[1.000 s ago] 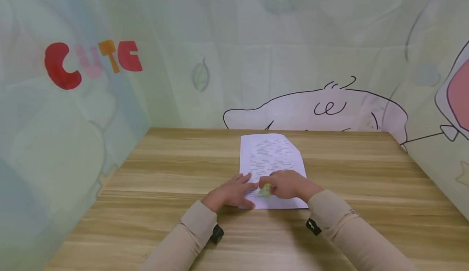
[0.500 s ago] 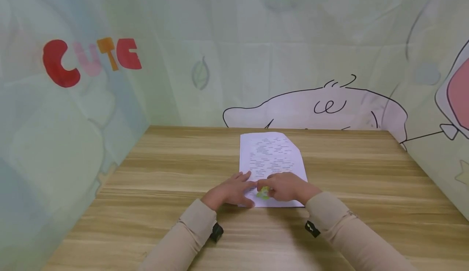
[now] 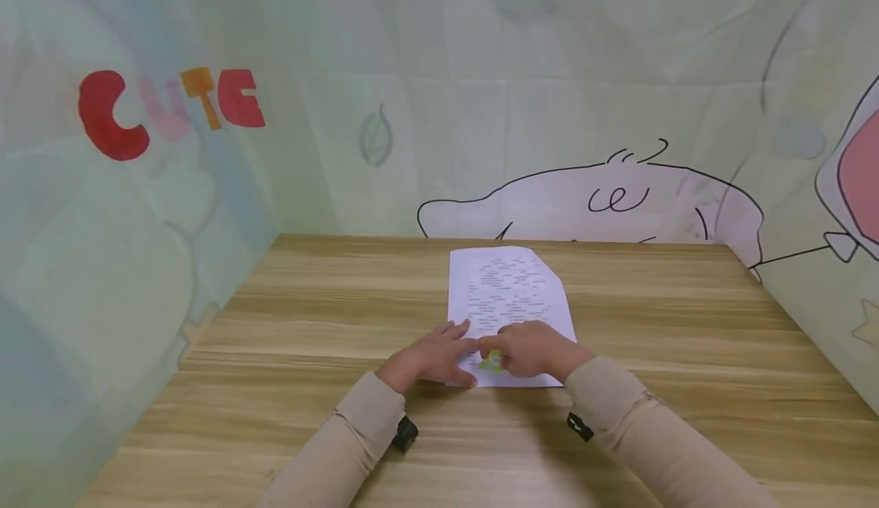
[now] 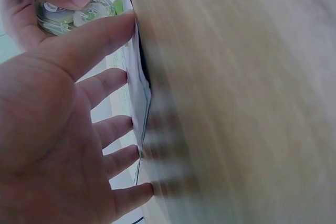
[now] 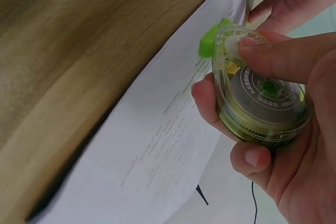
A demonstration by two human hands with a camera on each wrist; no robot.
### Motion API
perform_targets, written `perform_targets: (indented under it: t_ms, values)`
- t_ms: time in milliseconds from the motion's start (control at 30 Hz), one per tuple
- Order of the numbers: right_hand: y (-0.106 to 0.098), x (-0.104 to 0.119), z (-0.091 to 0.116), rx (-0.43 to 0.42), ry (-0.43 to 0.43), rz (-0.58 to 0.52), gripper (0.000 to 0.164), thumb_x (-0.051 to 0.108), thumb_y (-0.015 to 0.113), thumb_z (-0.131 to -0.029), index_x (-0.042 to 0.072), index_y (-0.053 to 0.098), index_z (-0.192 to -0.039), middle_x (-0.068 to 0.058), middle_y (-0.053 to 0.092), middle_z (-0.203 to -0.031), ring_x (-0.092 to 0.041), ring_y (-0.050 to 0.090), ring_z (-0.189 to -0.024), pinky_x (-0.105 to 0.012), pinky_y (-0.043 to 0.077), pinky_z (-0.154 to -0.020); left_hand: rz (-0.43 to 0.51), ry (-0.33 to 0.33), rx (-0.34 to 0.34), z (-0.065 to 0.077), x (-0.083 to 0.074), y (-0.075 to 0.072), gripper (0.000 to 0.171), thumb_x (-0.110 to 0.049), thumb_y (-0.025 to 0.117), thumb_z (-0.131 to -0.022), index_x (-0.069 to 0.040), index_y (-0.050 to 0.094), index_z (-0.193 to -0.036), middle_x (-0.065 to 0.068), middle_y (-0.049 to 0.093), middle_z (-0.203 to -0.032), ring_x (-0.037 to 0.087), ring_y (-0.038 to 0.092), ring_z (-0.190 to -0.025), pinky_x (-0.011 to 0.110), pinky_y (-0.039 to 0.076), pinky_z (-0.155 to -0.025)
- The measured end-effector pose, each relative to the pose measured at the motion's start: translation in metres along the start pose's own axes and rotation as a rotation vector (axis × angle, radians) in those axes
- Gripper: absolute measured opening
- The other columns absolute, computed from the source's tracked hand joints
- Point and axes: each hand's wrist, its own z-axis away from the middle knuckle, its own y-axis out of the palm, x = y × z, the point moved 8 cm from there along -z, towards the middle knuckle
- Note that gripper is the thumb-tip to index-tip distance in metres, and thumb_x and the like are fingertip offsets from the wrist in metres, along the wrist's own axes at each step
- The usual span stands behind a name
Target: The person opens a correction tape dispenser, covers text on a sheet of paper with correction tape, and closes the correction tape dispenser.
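Observation:
A white sheet of printed paper (image 3: pixel 508 283) lies on the wooden table, its upper right corner cut or folded at a slant. My left hand (image 3: pixel 433 357) rests on the sheet's lower left part, fingers spread and nearly straight. With my right hand (image 3: pixel 536 349) I grip a clear and green correction tape (image 5: pixel 265 100), thumb on one flat side and fingers curled round the other. Its bright green tip (image 5: pixel 209 41) is down at the lower printed lines, near the left thumb. In the left wrist view, the correction tape (image 4: pixel 65 17) shows just beyond that thumb.
The wooden table (image 3: pixel 330 287) extends on both sides of the sheet. Behind it hangs a pale cloth backdrop (image 3: pixel 453 134) with cartoon drawings, and red letters (image 3: pixel 240 98) on the left side. A dark wrist device (image 3: pixel 405 433) sits under the left cuff.
My right hand has slid a little to the left with the correction tape, closer to the left hand. The left hand and the paper stay almost still; the head view has shifted slightly.

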Motion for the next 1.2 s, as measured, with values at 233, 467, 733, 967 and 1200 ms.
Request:
perform_targets:
  t_ms: [233, 467, 733, 967, 1200]
  values:
    - [0.004, 0.0, -0.004, 0.039, 0.006, 0.033, 0.039, 0.01, 0.054, -0.086, 0.032, 0.055, -0.119, 0.001, 0.067, -0.104, -0.016, 0.059, -0.084, -0.036, 0.048, -0.072, 0.022, -0.009, 0.005, 0.003, -0.001, -0.001, 0.057, -0.04, 0.064, -0.082, -0.024, 0.047, -0.134, 0.007, 0.015, -0.156, 0.033, 0.012, -0.143, 0.051, 0.019, -0.113]
    - [0.004, -0.003, -0.002, 0.029, 0.005, 0.015, 0.036, 0.01, 0.056, -0.086, 0.031, 0.056, -0.116, 0.0, 0.067, -0.105, -0.017, 0.059, -0.084, -0.036, 0.047, -0.072, 0.013, -0.019, 0.008, 0.001, 0.001, 0.001, 0.063, -0.04, 0.064, -0.083, -0.025, 0.042, -0.139, 0.006, 0.014, -0.156, 0.032, 0.011, -0.143, 0.05, 0.019, -0.113]
    - [0.002, -0.005, -0.001, 0.018, -0.007, 0.027, 0.034, 0.01, 0.056, -0.086, 0.03, 0.057, -0.113, -0.001, 0.067, -0.105, -0.016, 0.058, -0.081, -0.037, 0.047, -0.073, 0.013, -0.014, 0.007, -0.001, 0.001, 0.001, 0.063, -0.041, 0.064, -0.083, -0.027, 0.04, -0.14, 0.005, 0.014, -0.156, 0.032, 0.01, -0.143, 0.05, 0.018, -0.113]
    - [0.004, -0.007, 0.0, 0.006, -0.023, 0.05, 0.033, 0.009, 0.056, -0.085, 0.03, 0.057, -0.11, 0.002, 0.067, -0.1, -0.014, 0.055, -0.075, -0.034, 0.046, -0.069, 0.02, -0.017, 0.005, -0.002, 0.002, 0.002, 0.063, -0.041, 0.064, -0.083, -0.027, 0.04, -0.14, 0.004, 0.014, -0.156, 0.031, 0.011, -0.144, 0.049, 0.018, -0.114]
    - [0.005, -0.011, 0.002, 0.04, 0.002, 0.023, 0.03, 0.01, 0.056, -0.086, 0.03, 0.06, -0.108, 0.001, 0.067, -0.106, -0.014, 0.055, -0.079, -0.036, 0.046, -0.074, 0.014, -0.016, 0.005, -0.002, 0.002, 0.002, 0.066, -0.042, 0.064, -0.083, -0.028, 0.037, -0.141, 0.005, 0.013, -0.156, 0.033, 0.011, -0.143, 0.049, 0.017, -0.114]
